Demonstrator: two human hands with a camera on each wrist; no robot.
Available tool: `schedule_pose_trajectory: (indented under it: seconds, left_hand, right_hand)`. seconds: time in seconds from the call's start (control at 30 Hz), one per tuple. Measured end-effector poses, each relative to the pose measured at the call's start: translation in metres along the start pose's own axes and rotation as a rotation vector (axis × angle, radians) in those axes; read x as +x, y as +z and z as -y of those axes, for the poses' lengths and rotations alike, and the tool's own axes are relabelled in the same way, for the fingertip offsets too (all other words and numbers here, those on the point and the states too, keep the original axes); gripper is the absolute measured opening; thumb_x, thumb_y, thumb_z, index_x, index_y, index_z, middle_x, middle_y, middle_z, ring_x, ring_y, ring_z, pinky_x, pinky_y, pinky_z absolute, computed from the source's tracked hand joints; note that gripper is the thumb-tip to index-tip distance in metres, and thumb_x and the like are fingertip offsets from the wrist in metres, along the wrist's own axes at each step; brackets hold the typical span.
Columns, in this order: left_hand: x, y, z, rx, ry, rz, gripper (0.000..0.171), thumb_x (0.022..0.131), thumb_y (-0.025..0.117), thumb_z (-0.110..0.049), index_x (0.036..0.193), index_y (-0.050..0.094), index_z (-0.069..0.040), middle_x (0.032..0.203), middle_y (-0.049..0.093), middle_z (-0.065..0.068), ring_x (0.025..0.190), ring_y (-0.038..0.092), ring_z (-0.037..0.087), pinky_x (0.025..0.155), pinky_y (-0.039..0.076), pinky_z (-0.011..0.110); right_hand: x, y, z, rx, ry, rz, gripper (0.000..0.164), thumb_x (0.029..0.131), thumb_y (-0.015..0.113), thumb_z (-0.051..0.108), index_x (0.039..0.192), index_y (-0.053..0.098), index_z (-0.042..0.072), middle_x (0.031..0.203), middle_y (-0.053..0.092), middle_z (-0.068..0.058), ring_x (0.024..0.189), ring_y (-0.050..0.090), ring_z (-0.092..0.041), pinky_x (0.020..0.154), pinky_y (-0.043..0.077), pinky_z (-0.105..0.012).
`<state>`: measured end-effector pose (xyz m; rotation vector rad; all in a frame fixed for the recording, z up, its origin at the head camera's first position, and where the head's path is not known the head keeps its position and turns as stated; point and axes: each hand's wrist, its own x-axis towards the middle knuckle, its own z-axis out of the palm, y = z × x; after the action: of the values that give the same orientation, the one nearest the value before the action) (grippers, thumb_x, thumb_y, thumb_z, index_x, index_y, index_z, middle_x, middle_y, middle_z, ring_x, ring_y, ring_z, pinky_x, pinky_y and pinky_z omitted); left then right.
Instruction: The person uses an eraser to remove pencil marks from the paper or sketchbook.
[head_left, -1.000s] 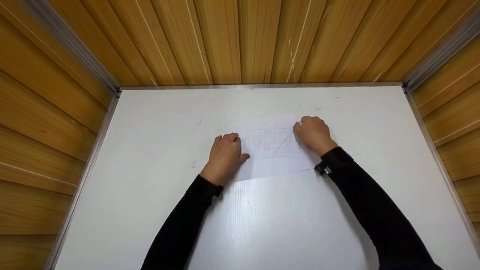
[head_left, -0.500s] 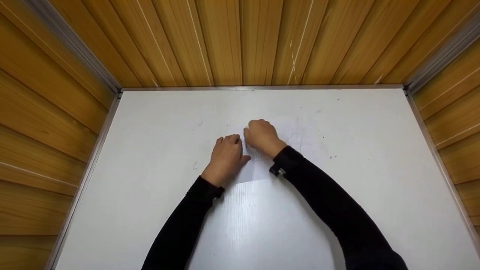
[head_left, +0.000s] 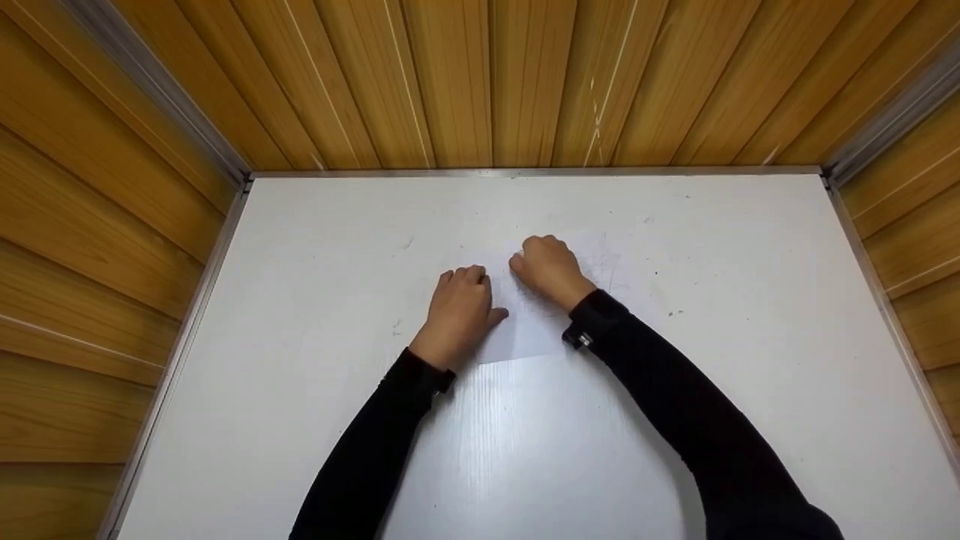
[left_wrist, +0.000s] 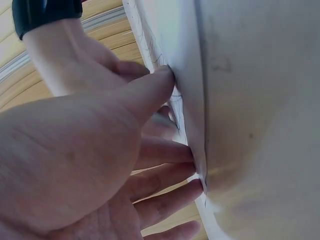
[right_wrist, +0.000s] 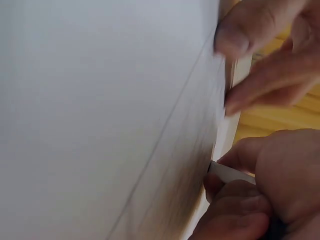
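A white sheet of paper [head_left: 525, 341] with pencil lines lies on the white table. My left hand [head_left: 459, 307] presses its left side, fingers spread and thumb out on the sheet. In the left wrist view those fingertips [left_wrist: 187, 155] sit along the paper. My right hand [head_left: 550, 266] bends over the middle of the sheet, just right of the left hand, and covers part of the drawn lines. Between its thumb and fingers it pinches a small white eraser [right_wrist: 230, 173], whose tip is at the paper; most of it is hidden in the grip.
The white table [head_left: 337, 247] carries a few dark marks and specks. Wood-look panels [head_left: 450, 82] wall it at the back and both sides, with metal edging [head_left: 525, 172] along the border.
My right hand has swept left across the paper from its right side to near the left hand, then shifted slightly back right. The left hand stays on the paper.
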<state>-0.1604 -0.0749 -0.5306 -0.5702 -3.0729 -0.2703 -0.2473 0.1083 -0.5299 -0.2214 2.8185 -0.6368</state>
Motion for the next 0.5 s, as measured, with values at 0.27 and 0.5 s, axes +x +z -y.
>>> schedule_pose_trajectory:
  seconds: [0.27,0.5]
  left_hand:
    - [-0.001,0.000,-0.001,0.012,-0.011,0.030,0.062,0.100,0.081,-0.050,0.127,0.076,0.005,0.139,0.070,0.013,0.130,0.069,0.035,0.119,0.050,0.051]
    - [-0.003,0.000,0.002,-0.014,-0.007,0.043,0.062,0.100,0.080,-0.050,0.128,0.077,0.006,0.141,0.070,0.014,0.131,0.068,0.036,0.119,0.050,0.053]
  right_hand:
    - [-0.018,-0.039,-0.081,0.079,0.095,-0.031,0.049,0.107,0.052,0.029,0.123,0.071,-0.013,0.126,0.073,-0.035,0.111,0.068,-0.044,0.104,0.057,-0.061]
    - [-0.027,-0.059,-0.110,0.041,0.158,-0.009,0.051,0.109,0.048,0.029,0.121,0.070,-0.015,0.125,0.071,-0.036,0.104,0.064,-0.041,0.097,0.057,-0.060]
